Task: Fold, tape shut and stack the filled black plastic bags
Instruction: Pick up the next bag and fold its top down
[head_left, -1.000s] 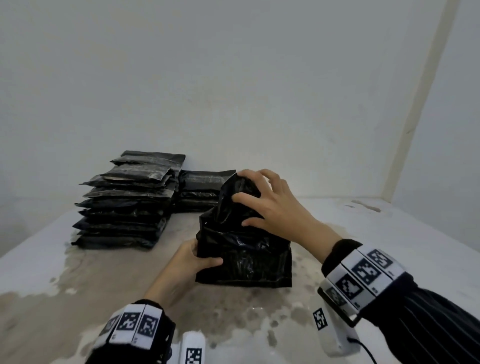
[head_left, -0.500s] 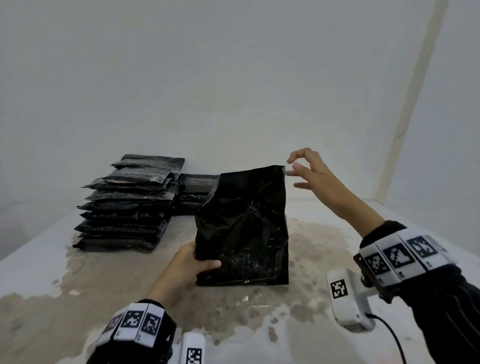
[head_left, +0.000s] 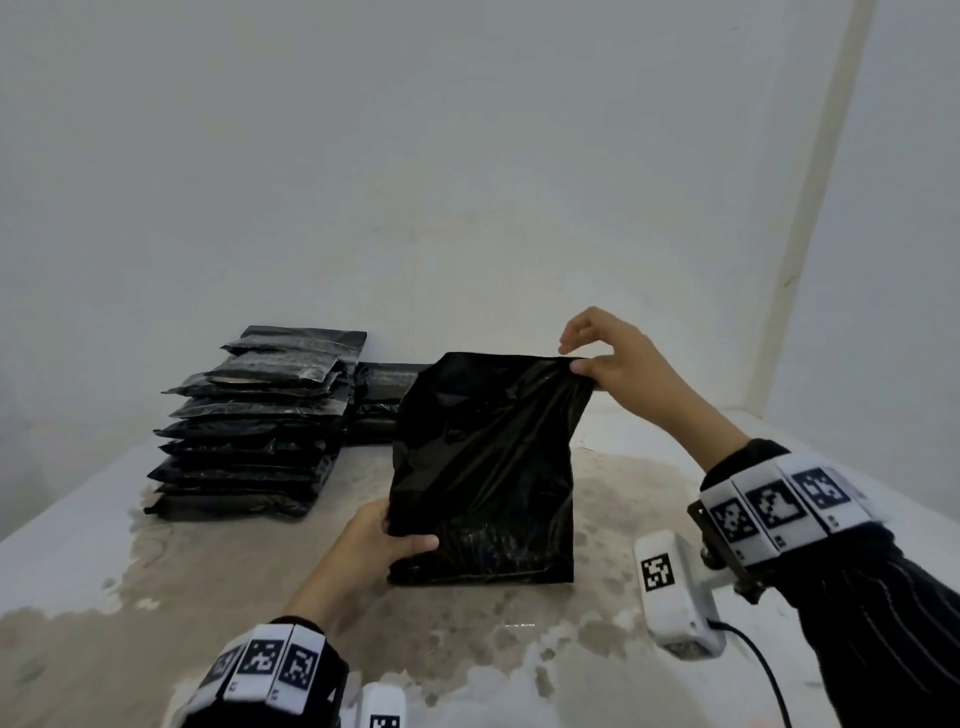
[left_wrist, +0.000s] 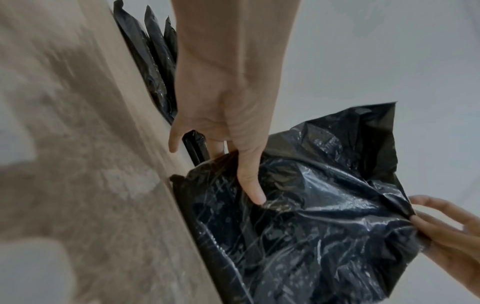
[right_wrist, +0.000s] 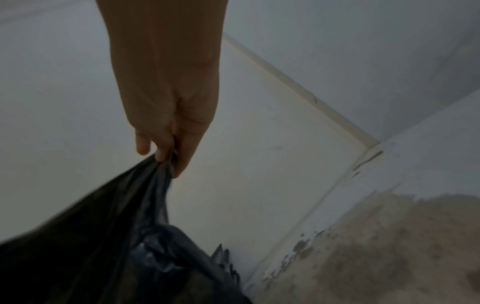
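Note:
A filled black plastic bag (head_left: 483, 467) stands upright on the worn white table (head_left: 623, 649), its flap stretched straight up. My left hand (head_left: 387, 540) grips the bag's lower left corner, thumb across the front; the left wrist view shows that thumb pressed into the crinkled bag (left_wrist: 311, 216). My right hand (head_left: 592, 358) pinches the flap's top right corner between thumb and fingers. The right wrist view shows the same pinch, the right hand (right_wrist: 168, 156) holding the bag (right_wrist: 103, 236) taut below it. A tall stack of folded black bags (head_left: 254, 421) lies at the back left, with a lower stack (head_left: 379, 405) beside it.
White walls close the table at the back and right, meeting in a corner (head_left: 753, 410). The tabletop's paint is worn brown in the middle. A white camera unit (head_left: 670, 592) with a cable hangs under my right wrist.
My right hand let go of the crumpled bag top, rose to the right, and now pinches the flap's top right corner, pulling it upright. My left hand kept its hold on the lower corner.

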